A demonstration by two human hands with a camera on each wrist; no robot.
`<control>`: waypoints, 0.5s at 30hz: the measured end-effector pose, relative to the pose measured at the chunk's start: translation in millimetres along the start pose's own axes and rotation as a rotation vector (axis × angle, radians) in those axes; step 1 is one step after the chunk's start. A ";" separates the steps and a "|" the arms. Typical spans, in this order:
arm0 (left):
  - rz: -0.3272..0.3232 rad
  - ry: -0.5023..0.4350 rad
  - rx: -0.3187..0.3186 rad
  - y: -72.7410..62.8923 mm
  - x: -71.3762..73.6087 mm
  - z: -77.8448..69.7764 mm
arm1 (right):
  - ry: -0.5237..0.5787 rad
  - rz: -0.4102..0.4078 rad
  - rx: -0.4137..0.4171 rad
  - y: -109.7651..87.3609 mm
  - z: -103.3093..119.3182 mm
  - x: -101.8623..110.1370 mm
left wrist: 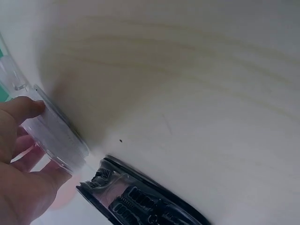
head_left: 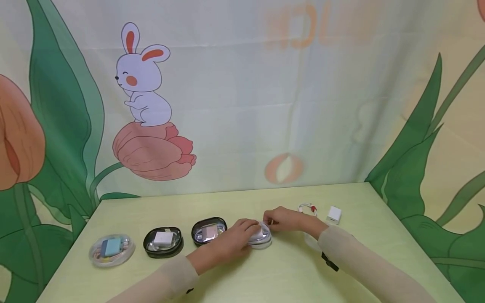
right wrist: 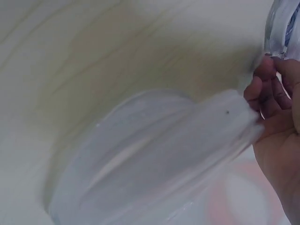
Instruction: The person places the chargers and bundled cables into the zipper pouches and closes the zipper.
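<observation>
A round clear plastic case (head_left: 261, 239) with something white inside is on the table between the two hands. My left hand (head_left: 235, 240) grips it from the left; the left wrist view shows thumb and fingers on either side of the clear case (left wrist: 58, 138). At its far right edge is my right hand (head_left: 283, 219), with curled fingers pinching the rim. The right wrist view shows these fingertips at the edge of the clear case (right wrist: 276, 35). Another clear case (right wrist: 140, 164), blurred, lies beneath the right wrist. The left hand partly covers the held case in the head view.
Left of the hands stand two black cases, one with a white charger (head_left: 163, 239), the nearer black case (head_left: 198, 222) close to the left hand. Farther left sits a clear case (head_left: 94, 257) with a blue item. A white charger (head_left: 334, 214) and white-red cable (head_left: 307, 206) lie right.
</observation>
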State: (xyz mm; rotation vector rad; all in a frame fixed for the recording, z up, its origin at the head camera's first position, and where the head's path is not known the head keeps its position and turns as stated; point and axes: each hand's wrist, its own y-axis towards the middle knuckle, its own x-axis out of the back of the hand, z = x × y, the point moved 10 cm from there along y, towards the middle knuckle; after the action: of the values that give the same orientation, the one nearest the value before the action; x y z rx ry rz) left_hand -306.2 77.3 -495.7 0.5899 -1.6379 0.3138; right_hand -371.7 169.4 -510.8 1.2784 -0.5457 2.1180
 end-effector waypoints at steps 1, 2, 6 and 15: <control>0.000 0.003 0.002 -0.4 0.0 0.2 | 0.010 0.003 -0.009 -0.5 -0.3 -0.6; 0.001 0.005 0.005 -0.4 -0.1 0.7 | 0.016 0.004 -0.014 -1.1 -0.3 -0.7; 0.003 0.020 0.009 -0.9 0.4 0.8 | -0.028 0.001 0.000 -1.2 3.6 1.6; -0.011 0.148 -0.024 -3.9 -0.9 -6.0 | -0.406 -0.105 0.116 -10.2 13.5 10.9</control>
State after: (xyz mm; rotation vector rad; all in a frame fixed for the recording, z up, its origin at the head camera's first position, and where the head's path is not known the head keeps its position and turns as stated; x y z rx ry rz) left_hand -299.0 77.4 -496.1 0.5445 -1.4935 0.3220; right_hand -360.0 171.6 -494.6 1.7804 -0.5134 1.8323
